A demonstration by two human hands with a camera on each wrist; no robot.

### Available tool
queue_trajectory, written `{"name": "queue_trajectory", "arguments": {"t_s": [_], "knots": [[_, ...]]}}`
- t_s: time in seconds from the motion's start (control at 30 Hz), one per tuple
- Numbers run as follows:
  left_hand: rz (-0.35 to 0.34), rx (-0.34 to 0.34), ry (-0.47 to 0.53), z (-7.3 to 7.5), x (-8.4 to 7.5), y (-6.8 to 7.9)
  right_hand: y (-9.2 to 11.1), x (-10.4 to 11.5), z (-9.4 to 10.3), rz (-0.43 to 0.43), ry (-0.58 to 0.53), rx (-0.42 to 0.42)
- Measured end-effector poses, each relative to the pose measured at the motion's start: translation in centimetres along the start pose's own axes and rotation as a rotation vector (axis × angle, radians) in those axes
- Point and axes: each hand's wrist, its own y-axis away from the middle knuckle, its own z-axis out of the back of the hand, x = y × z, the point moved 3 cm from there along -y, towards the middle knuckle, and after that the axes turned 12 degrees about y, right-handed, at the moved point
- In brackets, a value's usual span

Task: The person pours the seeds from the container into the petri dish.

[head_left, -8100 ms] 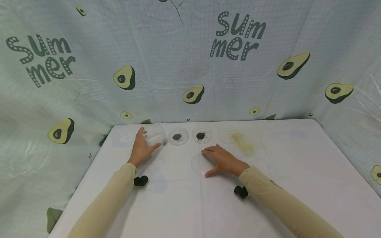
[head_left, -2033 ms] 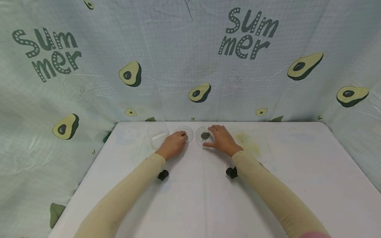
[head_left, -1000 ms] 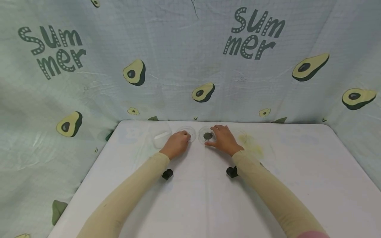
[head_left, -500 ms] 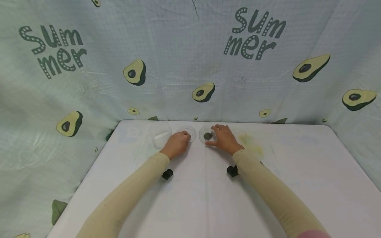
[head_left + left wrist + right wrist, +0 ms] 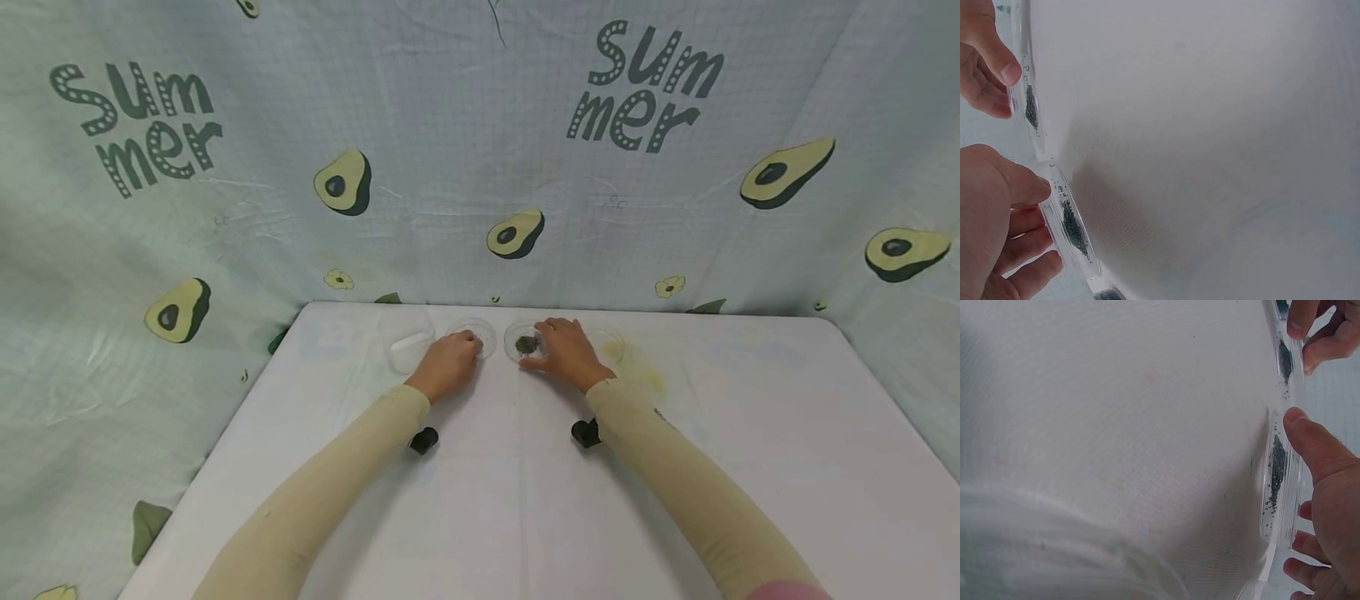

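Two round clear petri dishes stand side by side near the table's back edge. My left hand (image 5: 450,362) reaches over the left petri dish (image 5: 487,333), its fingers covering much of it in the head view. From the left wrist, thumb and fingers grip this dish around its rim, with dark granules (image 5: 1074,230) inside. My right hand (image 5: 564,354) holds the right petri dish (image 5: 512,342) between spread thumb and fingers. A small dark heap (image 5: 527,344) of granules shows through it. In the right wrist view the thumb (image 5: 1310,437) lies at one end of that dish.
A clear container (image 5: 405,342) with a white strip stands left of the dishes. Behind my right hand, another clear round dish (image 5: 611,342) lies by a yellowish patch (image 5: 645,371) on the white table (image 5: 465,517). A printed curtain (image 5: 427,150) rises along the back edge.
Since the oldest frame, my left hand has moved right from the clear container; my right hand has left the front centre, where a clear round piece lay. Over the last second both hands barely move.
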Motion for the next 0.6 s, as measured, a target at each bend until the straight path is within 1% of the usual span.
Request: {"name": "queue_trajectory", "arguments": {"t_s": [0.33, 0.47, 0.6], "knots": [[-0.015, -0.005, -0.016, -0.05, -0.27, -0.06, 0.13, -0.02, 0.18, -0.007, 0.004, 0.019], [-0.017, -0.012, 0.007, 0.13, -0.27, -0.03, 0.13, 0.06, 0.24, -0.006, 0.001, 0.026], [-0.009, -0.011, 0.016, 0.32, -0.10, 0.13, 0.18, 0.03, 0.36, 0.002, -0.010, 0.014]]}}
